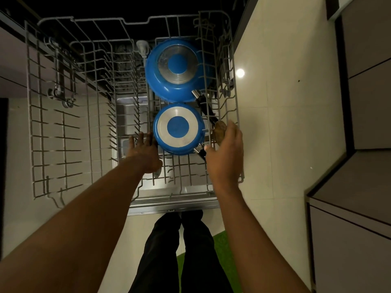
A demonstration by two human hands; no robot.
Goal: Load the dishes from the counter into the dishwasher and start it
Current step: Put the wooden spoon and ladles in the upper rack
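Blue smaller frying pan [178,129], upturned, being seated in grey wire rack [186,172], centre frame: left hand [146,153] open, right hand [227,153] grip unclear; next, probably let go.

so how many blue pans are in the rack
2. The larger blue pan lies upside down at the back of the dishwasher rack; the smaller blue pan sits upside down just in front, nearer the person. Nothing suggests a hidden one.
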